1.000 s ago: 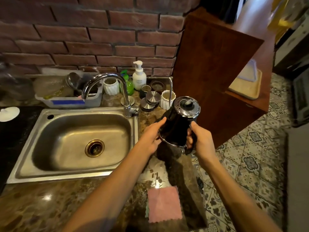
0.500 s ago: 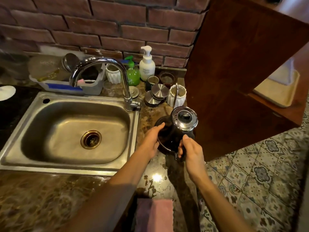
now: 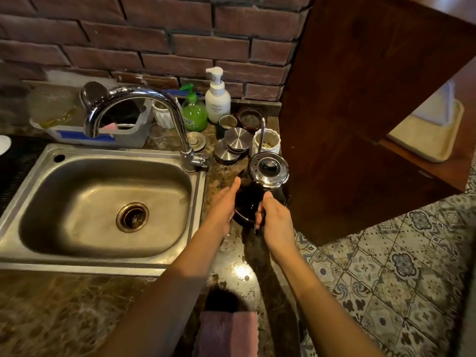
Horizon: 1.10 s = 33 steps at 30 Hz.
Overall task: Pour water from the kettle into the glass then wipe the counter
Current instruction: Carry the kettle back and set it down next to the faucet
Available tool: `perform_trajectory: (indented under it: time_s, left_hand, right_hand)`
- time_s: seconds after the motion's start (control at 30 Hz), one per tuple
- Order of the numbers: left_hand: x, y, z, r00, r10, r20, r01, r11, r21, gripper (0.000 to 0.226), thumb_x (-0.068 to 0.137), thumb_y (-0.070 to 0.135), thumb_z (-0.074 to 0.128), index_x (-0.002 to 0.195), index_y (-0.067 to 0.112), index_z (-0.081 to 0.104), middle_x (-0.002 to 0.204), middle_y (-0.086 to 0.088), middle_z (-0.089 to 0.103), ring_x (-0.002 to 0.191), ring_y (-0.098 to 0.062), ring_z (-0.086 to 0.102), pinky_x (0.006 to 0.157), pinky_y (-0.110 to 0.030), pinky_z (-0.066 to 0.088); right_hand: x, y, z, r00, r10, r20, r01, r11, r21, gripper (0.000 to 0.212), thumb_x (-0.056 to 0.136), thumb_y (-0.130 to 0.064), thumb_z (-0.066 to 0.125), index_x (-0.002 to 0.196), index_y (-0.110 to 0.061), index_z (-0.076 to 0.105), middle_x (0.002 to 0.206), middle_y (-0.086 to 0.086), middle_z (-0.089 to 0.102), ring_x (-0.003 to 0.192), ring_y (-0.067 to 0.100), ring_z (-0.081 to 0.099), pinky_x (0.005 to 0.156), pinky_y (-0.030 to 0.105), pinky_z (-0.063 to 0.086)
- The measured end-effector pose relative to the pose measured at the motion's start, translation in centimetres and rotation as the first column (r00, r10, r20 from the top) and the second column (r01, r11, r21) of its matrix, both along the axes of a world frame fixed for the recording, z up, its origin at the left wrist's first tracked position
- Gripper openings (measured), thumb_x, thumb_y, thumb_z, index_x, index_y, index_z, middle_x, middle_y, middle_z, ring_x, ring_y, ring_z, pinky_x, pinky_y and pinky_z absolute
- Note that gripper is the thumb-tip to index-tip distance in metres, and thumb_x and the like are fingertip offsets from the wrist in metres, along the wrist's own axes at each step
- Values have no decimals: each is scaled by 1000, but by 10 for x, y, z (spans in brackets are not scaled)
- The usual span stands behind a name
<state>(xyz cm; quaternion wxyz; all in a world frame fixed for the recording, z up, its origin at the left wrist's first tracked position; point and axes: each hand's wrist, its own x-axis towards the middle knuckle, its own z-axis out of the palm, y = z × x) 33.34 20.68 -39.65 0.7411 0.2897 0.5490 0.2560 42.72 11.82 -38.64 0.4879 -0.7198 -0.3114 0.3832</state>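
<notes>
A black kettle [image 3: 249,202] with a chrome lid [image 3: 268,169] stands upright, low over the brown stone counter [image 3: 77,305] just right of the sink. My right hand [image 3: 277,222] grips its handle at the near side. My left hand [image 3: 223,206] cups the kettle's left side, thumb up against the body. The thin spout [image 3: 262,132] points away toward the wall. A clear glass [image 3: 161,139] stands behind the tap, hard to make out. A pink cloth [image 3: 229,333] lies on the counter at the near edge, between my forearms.
A steel sink [image 3: 108,202] with a curved tap [image 3: 144,99] fills the left. Soap bottles [image 3: 217,99], steel lids [image 3: 237,140], small cups and a white jar [image 3: 269,141] crowd the counter behind the kettle. A wooden panel [image 3: 360,124] rises close on the right, above tiled floor.
The kettle was tilted and held higher; it has come down to the counter by the sink and stands upright. Both hands stay on it.
</notes>
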Motion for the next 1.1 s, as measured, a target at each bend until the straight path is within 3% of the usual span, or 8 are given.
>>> perform_trajectory:
  time_s: [0.13, 0.4, 0.53, 0.7, 0.8, 0.93, 1.07, 1.1]
  left_hand:
    - [2, 3, -7, 999, 17, -42, -17, 1000, 5, 24, 101, 43, 60, 98, 24, 73, 102, 0, 79, 92, -10, 72, 73, -25, 52]
    - [-1, 4, -14, 999, 0, -38, 1, 1000, 19, 26, 100, 46, 60, 101, 25, 74, 105, 1, 79, 99, -10, 72, 83, -28, 53]
    - [-2, 1, -14, 999, -30, -34, 31, 999, 20, 27, 103, 45, 54, 115, 26, 70, 114, 2, 77, 102, -9, 70, 84, -27, 52]
    - [-13, -4, -23, 983, -146, -113, 149, 989, 20, 57, 99, 50, 59, 147, 21, 54, 139, -1, 66, 126, -16, 60, 112, -35, 46]
    - [-24, -12, -18, 964, -205, -171, 213, 976, 33, 59, 100, 40, 62, 153, 19, 45, 118, 2, 67, 112, -16, 61, 100, -32, 51]
    - [-46, -30, -13, 915, -338, -218, 360, 930, 68, 44, 101, 35, 63, 140, 14, 60, 101, -3, 66, 86, -16, 58, 75, -25, 48]
    - [-72, -58, -14, 794, -501, -345, 574, 804, 153, 34, 101, 30, 63, 130, 13, 66, 115, -2, 70, 97, -13, 66, 82, -26, 50]
    - [-79, -67, -16, 757, -533, -378, 623, 763, 171, 32, 100, 27, 64, 127, 12, 68, 115, -4, 71, 103, -17, 67, 86, -28, 51]
  right_hand:
    - [0, 3, -5, 1000, 7, -7, -8, 1000, -27, 54, 99, -56, 34, 58, -27, 52, 54, -4, 53, 57, 20, 51, 67, 48, 45]
    - [-3, 4, -6, 1000, 0, -7, -1, 998, -55, 53, 99, -58, 32, 58, -32, 54, 54, -5, 53, 59, 19, 52, 71, 52, 47]
    - [-5, 3, -5, 999, -30, -38, 28, 998, -51, 51, 104, -52, 34, 67, -24, 54, 55, -8, 53, 59, 14, 51, 68, 42, 42]
    - [-10, 4, -4, 996, -85, -2, 84, 994, -73, 50, 105, -52, 34, 74, -21, 59, 67, -6, 58, 64, 13, 53, 68, 38, 42]
    - [-16, -1, 2, 993, -97, 67, 104, 989, -101, 55, 106, -55, 32, 82, -17, 63, 79, -3, 65, 75, 16, 59, 72, 35, 43]
    - [-20, -14, 9, 986, -109, 130, 128, 980, -153, 62, 102, -65, 31, 101, -17, 71, 99, -4, 69, 96, 16, 63, 87, 37, 45]
    - [-30, -41, 3, 974, -216, 70, 222, 970, -103, 53, 102, -61, 40, 120, -18, 66, 101, -4, 68, 96, 14, 64, 77, 21, 48]
    - [-33, -51, -3, 970, -228, 78, 236, 965, -110, 53, 101, -59, 44, 128, -18, 64, 112, -2, 69, 104, 15, 65, 83, 22, 50]
